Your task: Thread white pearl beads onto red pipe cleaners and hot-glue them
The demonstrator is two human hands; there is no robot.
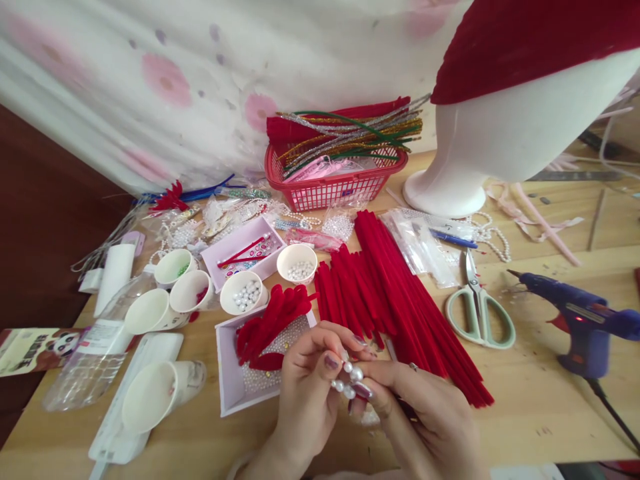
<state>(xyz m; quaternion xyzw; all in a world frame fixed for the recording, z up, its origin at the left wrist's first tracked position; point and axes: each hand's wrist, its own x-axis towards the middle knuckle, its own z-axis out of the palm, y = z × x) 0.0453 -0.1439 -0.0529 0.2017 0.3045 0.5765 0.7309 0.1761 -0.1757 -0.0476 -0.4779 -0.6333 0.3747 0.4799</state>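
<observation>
Several white pearl beads (356, 373) form a small curved cluster between my fingertips, low in the middle of the view. My left hand (313, 387) pinches the cluster from the left with thumb and forefinger. From the right, my right hand (425, 413) presses its thumb and fingers on the same beads. What joins the beads is hidden by the fingers. Just behind my left hand is a lilac box (227, 373) with small pearls and looped red fuzzy stems (273, 317). Bundles of straight red fuzzy stems (420, 313) lie beyond both hands.
Scissors (477, 307) and a blue glue gun (580, 313) with a red light lie right. Paper cups (150, 393) and a plastic bottle (90, 367) crowd the left. A red basket (340, 190) and a white mannequin head (460, 153) stand at the back.
</observation>
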